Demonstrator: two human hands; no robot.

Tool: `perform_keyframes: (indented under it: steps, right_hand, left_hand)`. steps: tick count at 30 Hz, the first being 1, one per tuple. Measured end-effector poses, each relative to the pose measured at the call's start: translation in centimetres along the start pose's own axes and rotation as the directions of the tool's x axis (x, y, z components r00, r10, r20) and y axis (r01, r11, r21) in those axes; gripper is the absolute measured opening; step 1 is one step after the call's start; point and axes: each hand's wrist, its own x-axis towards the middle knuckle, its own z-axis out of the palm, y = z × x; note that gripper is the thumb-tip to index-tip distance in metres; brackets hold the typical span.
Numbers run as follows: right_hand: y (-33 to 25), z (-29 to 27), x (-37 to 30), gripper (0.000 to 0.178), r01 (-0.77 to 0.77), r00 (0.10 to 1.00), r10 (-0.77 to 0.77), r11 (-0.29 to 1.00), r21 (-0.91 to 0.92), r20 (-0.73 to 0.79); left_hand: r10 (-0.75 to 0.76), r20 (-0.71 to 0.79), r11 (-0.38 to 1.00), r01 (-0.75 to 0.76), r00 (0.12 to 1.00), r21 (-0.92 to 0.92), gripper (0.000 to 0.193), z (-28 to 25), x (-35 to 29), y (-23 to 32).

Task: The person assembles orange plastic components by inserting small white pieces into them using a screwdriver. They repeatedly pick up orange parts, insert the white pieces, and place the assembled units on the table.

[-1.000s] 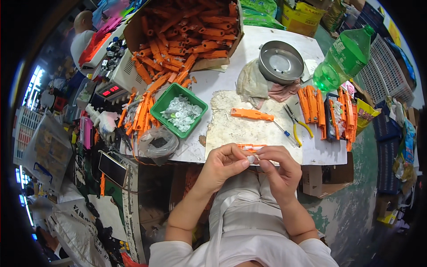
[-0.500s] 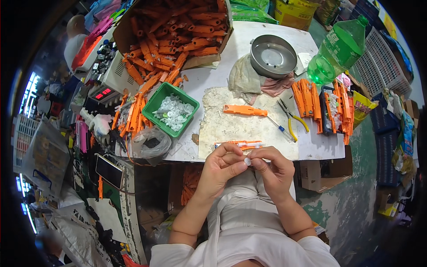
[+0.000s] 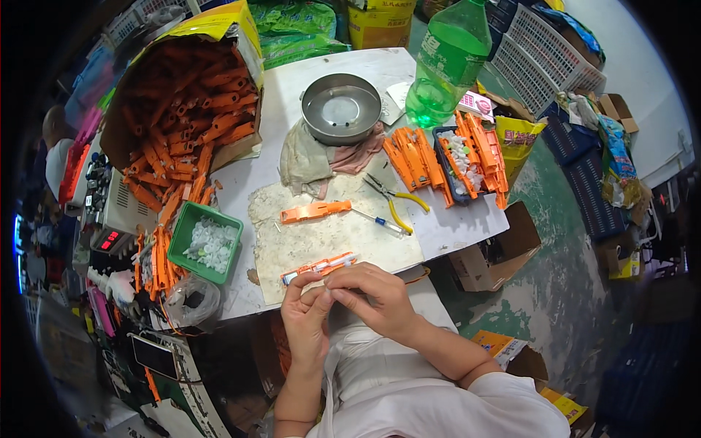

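Note:
My left hand (image 3: pixel 305 321) and my right hand (image 3: pixel 376 299) meet fingertip to fingertip at the table's near edge, both closed in a pinch. The small white round plastic piece seen between them a moment ago is now mostly hidden by the fingers. Just beyond my fingertips lies an orange plastic housing with white parts in it (image 3: pixel 318 267). Farther off on the worn board (image 3: pixel 365 252) rests another orange plastic housing (image 3: pixel 315 212). A screwdriver (image 3: pixel 381 221) touches or nearly touches its right end, and yellow-handled pliers (image 3: pixel 399 208) lie beside that.
At left stand a green bin of small white parts (image 3: pixel 232 261) and a large box (image 3: pixel 252 62) spilling orange housings. A metal bowl (image 3: pixel 305 109) sits on rags (image 3: pixel 299 162). At right are a green bottle (image 3: pixel 449 62), stacked orange housings (image 3: pixel 416 160) and a filled dark tray (image 3: pixel 442 139).
The view has swung, so the table sits farther left and tilted. My hands stay pinched together, the right one now more over the left; the white piece has gone from sight between the fingers.

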Motion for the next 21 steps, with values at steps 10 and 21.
perform_keyframes:
  steps: [10,21]
  right_hand:
    - [1.7,0.4,-0.1,0.015,0.175,0.978,-0.196,0.955,-0.241,-0.065]
    - [2.3,0.7,2.3,0.008,-0.268,0.951,0.256,0.962,0.05,0.175]
  left_hand:
    - [-0.126,-0.095,0.991,0.12,0.988,-0.062,0.03,1.1,-0.8,-1.6]
    - [0.113,-0.07,0.958,-0.09,0.991,0.273,0.043,-1.1,-0.8,-0.4]
